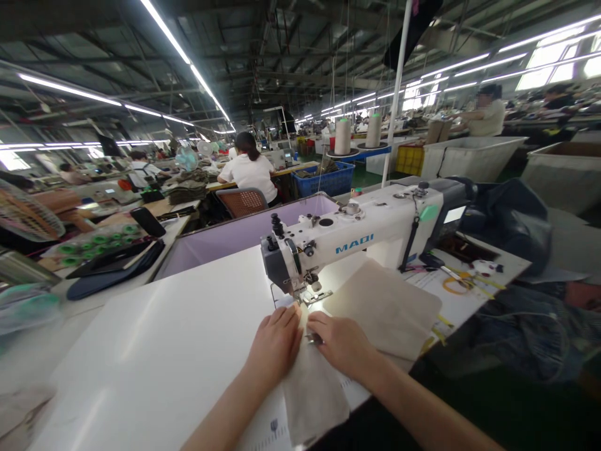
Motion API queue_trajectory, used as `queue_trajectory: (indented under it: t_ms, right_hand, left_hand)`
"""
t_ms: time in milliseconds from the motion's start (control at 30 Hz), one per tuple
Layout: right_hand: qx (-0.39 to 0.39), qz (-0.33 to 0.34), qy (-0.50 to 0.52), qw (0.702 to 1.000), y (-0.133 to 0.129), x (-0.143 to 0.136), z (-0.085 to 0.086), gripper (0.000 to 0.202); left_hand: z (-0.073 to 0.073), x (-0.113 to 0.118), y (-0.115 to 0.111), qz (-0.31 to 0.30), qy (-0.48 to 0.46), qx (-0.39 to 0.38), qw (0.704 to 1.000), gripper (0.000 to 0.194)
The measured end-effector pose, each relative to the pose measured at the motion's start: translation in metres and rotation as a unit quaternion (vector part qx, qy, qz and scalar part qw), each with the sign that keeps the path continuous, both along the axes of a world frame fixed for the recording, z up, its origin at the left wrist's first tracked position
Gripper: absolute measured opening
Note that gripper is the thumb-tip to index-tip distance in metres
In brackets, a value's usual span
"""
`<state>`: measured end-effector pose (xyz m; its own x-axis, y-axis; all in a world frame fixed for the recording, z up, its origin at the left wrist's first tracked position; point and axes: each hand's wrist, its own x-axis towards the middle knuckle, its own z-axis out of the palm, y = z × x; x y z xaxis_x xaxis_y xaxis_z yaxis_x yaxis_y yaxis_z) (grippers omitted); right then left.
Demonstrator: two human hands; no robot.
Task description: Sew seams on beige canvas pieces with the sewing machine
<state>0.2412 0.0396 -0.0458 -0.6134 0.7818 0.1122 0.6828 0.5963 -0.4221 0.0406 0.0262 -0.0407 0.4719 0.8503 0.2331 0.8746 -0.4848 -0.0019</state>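
A white MAQI sewing machine (352,241) stands on the white table, its lamp lighting the presser foot (315,295). My left hand (278,338) is closed at the left edge of a beige fabric piece (313,398), fingertips just in front of the needle area. Across from it, my right hand (342,343) rests on the same fabric with curled fingers. A small metal tool (313,339) pokes out from under those fingers; its full shape is hidden. The fabric runs toward me over the table's front edge. Another beige fabric panel (385,307) lies right of the needle, under the machine arm.
Scissors (448,270) and yellow tape (457,285) lie at the table's right. Behind the machine are a lilac-walled bin (220,238), thread cones (342,136) and a blue basket (323,181). A co-worker in white (248,169) sits ahead. Denim (526,332) hangs at right.
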Motion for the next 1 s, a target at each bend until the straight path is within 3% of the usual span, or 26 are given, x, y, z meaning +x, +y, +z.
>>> queue_trajectory:
  t_ms: [167,267,767,1000]
  right_hand:
    - [-0.005,0.012,-0.005,1.0,-0.008,0.008,-0.003,0.025]
    - [-0.007,0.012,-0.003,1.0,-0.008,0.008,-0.001,0.024]
    - [-0.004,0.011,0.008,1.0,0.018,-0.005,0.012,0.022]
    - [0.007,0.007,0.016,1.0,0.021,-0.007,0.005,0.023]
  left_hand:
    - [-0.002,0.011,-0.032,-0.058,-0.026,-0.016,0.998,0.034]
    - [0.0,0.012,-0.038,-0.066,-0.035,-0.009,0.997,0.031]
    - [0.004,-0.003,-0.004,-0.042,-0.016,-0.004,0.999,0.027]
    - [0.004,-0.005,-0.002,-0.046,-0.031,0.01,0.998,0.029]
